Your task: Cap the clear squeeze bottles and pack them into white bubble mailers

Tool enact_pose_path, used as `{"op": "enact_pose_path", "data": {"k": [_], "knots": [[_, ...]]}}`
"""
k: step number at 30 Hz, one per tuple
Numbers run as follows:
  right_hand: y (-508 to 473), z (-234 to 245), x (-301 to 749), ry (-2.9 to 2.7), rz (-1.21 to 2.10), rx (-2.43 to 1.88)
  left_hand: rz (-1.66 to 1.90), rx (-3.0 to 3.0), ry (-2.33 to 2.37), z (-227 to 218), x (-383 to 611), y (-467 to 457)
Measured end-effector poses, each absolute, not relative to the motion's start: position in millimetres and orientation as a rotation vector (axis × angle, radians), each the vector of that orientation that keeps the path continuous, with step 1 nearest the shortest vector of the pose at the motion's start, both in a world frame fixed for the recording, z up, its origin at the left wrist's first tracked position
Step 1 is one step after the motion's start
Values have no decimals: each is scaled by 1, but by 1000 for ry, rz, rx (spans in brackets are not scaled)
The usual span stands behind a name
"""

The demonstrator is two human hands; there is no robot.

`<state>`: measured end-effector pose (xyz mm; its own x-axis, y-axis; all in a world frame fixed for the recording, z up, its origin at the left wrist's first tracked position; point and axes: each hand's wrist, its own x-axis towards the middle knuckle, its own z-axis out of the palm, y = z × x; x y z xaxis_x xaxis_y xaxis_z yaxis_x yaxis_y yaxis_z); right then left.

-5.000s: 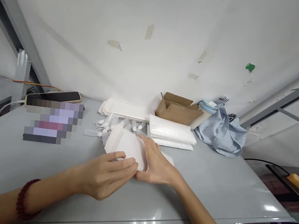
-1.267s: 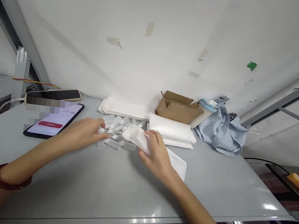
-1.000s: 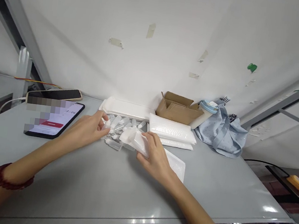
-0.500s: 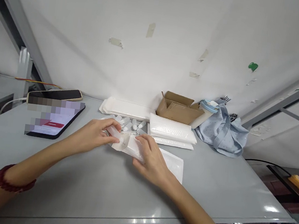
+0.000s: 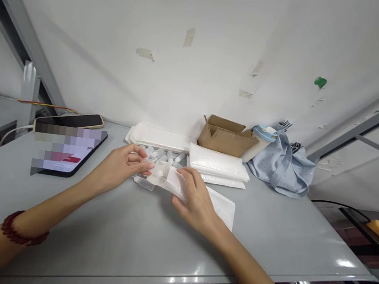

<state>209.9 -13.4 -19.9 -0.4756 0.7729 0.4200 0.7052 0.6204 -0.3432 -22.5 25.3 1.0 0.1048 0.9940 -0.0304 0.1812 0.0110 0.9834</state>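
Note:
My right hand [image 5: 193,198] is closed around a white bubble mailer [image 5: 175,182], whose open mouth and flap face left. A pale translucent piece shows inside the mouth. At the flap's left edge my left hand [image 5: 122,168] is pinched, thumb against fingers; what lies between them is too small and pale to make out. Just below these fingertips a clear plastic tube [image 5: 144,183] lies on the table. Behind the hands is a loose group of several clear tubes [image 5: 160,153]. Another white mailer [image 5: 224,207] lies flat, partly under my right hand.
Along the wall are flat white mailers [image 5: 165,138], stacked bubble mailers [image 5: 219,163], an open cardboard box [image 5: 227,140], a blue-lidded cup [image 5: 262,139] and a light blue cloth bag [image 5: 281,169]. Two phones, one lit [image 5: 70,153] and one dark [image 5: 71,120], lie at the left on the grey table [image 5: 111,243].
A clear tube was in my left hand at the mailer's mouth; my left fingers have since drawn slightly left and up. The tube on the table below them now shows. My right hand keeps its hold.

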Motion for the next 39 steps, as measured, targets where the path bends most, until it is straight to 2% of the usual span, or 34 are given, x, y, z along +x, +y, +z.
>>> {"op": "enact_pose_path", "data": {"k": [7,15,21,27,39], "knots": [[-15,-22,208,-2317,150,-1078,1009,1491,1330,-2,-17,20],[-14,-21,209,-2282,130,-1069,918,1543,1137,2,-19,18],[-14,-22,208,-2279,127,-1072,987,1582,1306,-6,-15,14],[-14,-24,209,-2311,145,-1076,905,2066,1397,-12,-9,10],[-15,-25,206,-2307,162,-1015,633,2263,942,-3,0,-9]]}}
